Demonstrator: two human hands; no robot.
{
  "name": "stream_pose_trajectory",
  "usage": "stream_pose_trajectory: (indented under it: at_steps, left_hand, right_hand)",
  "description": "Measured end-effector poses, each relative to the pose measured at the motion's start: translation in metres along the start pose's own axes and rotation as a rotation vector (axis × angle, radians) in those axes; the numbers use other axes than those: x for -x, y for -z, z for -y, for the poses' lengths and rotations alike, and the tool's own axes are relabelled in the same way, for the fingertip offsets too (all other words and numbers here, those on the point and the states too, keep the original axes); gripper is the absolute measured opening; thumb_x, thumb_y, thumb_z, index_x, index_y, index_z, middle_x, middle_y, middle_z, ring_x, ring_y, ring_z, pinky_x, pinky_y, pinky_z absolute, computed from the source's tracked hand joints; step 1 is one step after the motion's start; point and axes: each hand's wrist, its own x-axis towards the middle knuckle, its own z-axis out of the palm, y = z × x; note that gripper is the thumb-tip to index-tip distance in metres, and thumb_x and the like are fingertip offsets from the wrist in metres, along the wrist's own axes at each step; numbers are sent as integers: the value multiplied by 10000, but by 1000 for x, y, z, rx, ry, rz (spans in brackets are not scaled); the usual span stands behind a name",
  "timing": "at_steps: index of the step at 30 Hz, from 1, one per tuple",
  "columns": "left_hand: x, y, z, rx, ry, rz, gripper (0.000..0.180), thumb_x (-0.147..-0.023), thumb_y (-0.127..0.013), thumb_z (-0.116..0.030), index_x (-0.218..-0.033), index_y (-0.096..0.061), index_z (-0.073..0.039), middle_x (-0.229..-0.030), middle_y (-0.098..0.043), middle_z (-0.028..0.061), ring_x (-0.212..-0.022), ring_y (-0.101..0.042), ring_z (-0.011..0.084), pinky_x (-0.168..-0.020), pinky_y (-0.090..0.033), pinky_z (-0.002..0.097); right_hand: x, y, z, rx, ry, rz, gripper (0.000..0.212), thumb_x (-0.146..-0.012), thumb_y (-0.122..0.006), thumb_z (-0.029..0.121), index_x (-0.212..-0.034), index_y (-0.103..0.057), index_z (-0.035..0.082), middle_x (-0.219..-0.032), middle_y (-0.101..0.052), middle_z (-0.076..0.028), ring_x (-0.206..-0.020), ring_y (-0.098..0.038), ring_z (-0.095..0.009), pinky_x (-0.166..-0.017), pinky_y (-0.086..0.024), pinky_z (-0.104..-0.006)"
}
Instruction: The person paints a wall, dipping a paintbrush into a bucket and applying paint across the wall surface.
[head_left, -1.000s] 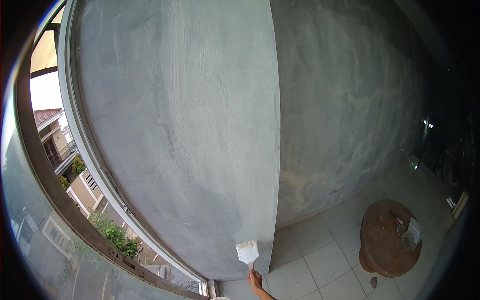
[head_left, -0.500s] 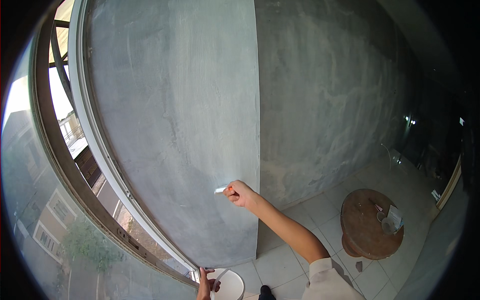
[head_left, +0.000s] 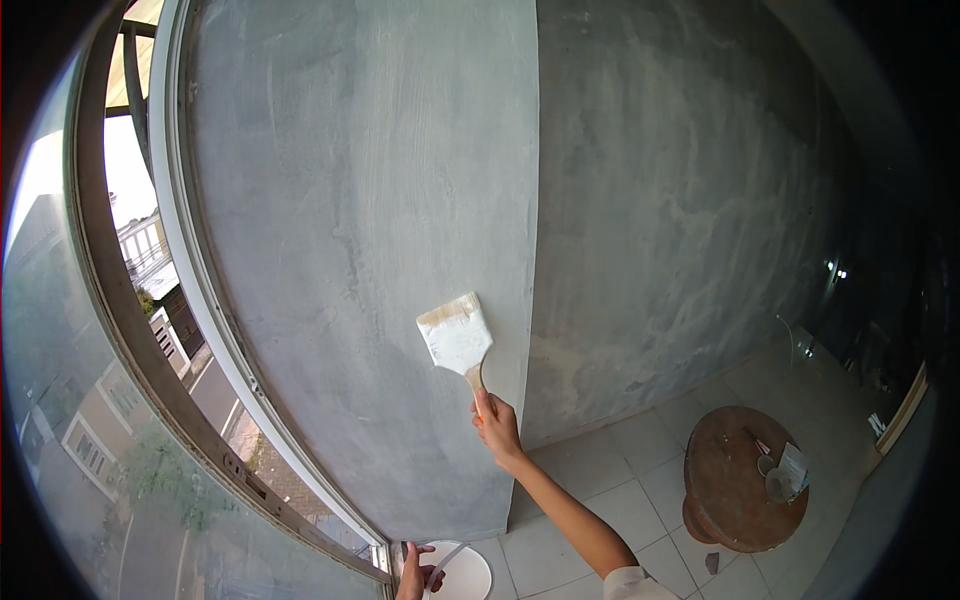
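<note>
A wide flat paintbrush (head_left: 459, 340) points upward against the grey wall (head_left: 370, 200), its ferrule coated white and its pale bristles at the top. My right hand (head_left: 496, 428) is closed round the wooden handle, arm stretched forward. Whether the bristles press on the plaster I cannot tell. Down at the lower edge, my left hand (head_left: 413, 574) grips the handle strap of a white bucket (head_left: 474, 575). The bucket is partly cut off by the frame, and its inside looks white.
At left stands a window frame (head_left: 215, 300) with a glass pane (head_left: 120, 480); a street shows through the gap. A round brown table (head_left: 730, 490) on the tiled floor (head_left: 630, 480) carries a plastic cup (head_left: 778, 487) and small items. The wall's corner edge (head_left: 533, 250) runs vertically mid-view.
My right hand has turned the brush from edge-on to broad side showing, bristles up, and sits slightly lower and further right. My left hand keeps its hold on the bucket's strap.
</note>
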Motion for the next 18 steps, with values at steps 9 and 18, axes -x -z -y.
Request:
stream_pose_trajectory:
  at_steps: [9, 18]
  left_hand:
    - [-52, -5, 101, 72, -32, -119, 564, -792, -254, -533, -1027, -389, -39, -434, -355, 16, -359, -308, 94, -364, -250, 218]
    - [-183, 18, 293, -36, 71, -171, 512, -795, -235, -531, -978, -391, -79, -498, -418, 66, -389, -389, 121, -378, -295, 216]
  right_hand:
    - [64, 90, -348, 272, -34, -334, 374, -827, -404, 309, -565, -405, 43, -497, -360, 25, -449, -340, -66, -419, -300, -206]
    - [180, 204, -515, 258, -621, -159, 359, -794, -445, 351, -617, -491, 42, -482, -421, 10, -387, -354, -54, -334, -272, -196]
